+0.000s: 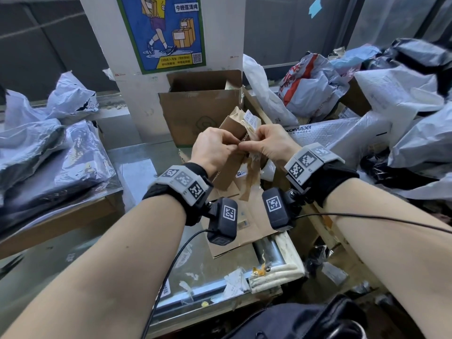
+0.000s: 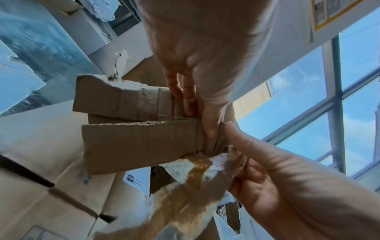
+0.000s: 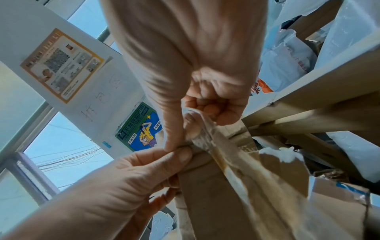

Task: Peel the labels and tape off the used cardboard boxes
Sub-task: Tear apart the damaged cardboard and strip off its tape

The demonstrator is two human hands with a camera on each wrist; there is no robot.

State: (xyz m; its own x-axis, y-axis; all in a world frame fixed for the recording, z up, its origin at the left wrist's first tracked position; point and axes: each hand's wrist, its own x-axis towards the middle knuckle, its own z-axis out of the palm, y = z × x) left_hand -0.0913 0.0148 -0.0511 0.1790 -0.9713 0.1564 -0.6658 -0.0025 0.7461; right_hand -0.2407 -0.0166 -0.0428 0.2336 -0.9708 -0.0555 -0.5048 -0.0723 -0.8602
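Head view first: both my hands are up over the middle of the counter (image 1: 137, 165), working on a small flattened cardboard piece (image 1: 232, 128) whose long axis runs near-to-far, tilted up toward the far side. Left hand (image 1: 212, 149) pinches its left edge, right hand (image 1: 274, 143) pinches a strip of brown tape (image 1: 249, 174) right at the seam, so the tape sits directly between the two thumbs and its loose tail hangs down toward me. A white label (image 1: 252, 119) is still stuck at the far top end. Behind it stands an open cardboard box (image 1: 195, 116); I can't see what's inside it. Grey plastic mailer bags (image 1: 49, 133) pile up left and right.

Left wrist view: left fingers (image 2: 188, 97) are curled onto the folded cardboard, thumb clamping the edge. The right thumb comes in from the lower right, touching the same corner, with the peeled tape (image 2: 185, 186) trailing down.

Right wrist view: right fingers (image 3: 207, 110) are clenched around the bunched tape end, thumb tip against the left thumb.

My guess: the pull has to go right and toward me, along the strip, while the left hand anchors the cardboard.
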